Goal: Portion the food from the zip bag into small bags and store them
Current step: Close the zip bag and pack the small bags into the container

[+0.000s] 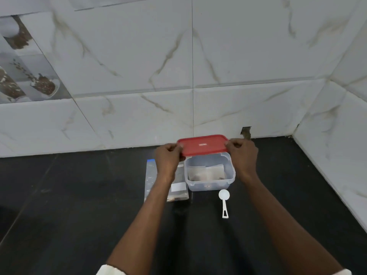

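Observation:
A red lid (202, 144) hangs above the far rim of a clear plastic container (209, 186). My left hand (167, 158) grips the lid's left end and my right hand (243, 153) grips its right end. Inside the container lie small clear bags (206, 171) with some brownish food in them. To the container's left, partly under my left forearm, a zip bag (179, 188) with dark contents lies flat on the black counter (79, 205).
A white measuring spoon (224, 202) lies on the counter just in front of the container. A marble-tiled wall (178, 76) stands right behind it and another wall closes the right side. A blue-edged flat packet (151, 175) lies left of the zip bag.

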### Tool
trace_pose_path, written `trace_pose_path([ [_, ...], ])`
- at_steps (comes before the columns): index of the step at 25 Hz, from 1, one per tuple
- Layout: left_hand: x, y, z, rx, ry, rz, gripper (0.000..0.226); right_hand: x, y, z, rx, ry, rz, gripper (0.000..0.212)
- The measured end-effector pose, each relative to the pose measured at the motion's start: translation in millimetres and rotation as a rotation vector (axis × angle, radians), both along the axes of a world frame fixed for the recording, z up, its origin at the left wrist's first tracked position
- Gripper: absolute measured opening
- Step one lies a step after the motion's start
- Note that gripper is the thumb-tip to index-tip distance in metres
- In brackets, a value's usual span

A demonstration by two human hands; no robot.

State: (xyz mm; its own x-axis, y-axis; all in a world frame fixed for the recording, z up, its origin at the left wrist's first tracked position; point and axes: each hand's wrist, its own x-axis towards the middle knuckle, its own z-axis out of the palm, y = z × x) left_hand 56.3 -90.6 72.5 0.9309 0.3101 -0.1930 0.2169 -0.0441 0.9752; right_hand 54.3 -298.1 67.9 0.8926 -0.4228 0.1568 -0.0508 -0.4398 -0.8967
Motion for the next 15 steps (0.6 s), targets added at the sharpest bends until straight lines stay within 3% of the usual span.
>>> trace_pose_path([
  [3, 1, -16, -41, 0.252, 0.097, -0.012, 0.034, -7, -9, -40, -0.026, 0.027, -0.010, 0.016],
  [6, -9, -28, -59, 0.484, 0.103, -0.032, 0.024, -24, -15, -71, -0.163, 0.053, 0.035, 0.013],
  [10, -16, -33, -68, 0.609, 0.078, -0.023, 0.017, -35, -16, -90, -0.227, 0.045, 0.034, 0.022],
  [15, -20, -30, -78, 0.580, 0.064, -0.027, 0.025, -38, -15, -94, -0.240, 0.053, 0.011, 0.023],
])
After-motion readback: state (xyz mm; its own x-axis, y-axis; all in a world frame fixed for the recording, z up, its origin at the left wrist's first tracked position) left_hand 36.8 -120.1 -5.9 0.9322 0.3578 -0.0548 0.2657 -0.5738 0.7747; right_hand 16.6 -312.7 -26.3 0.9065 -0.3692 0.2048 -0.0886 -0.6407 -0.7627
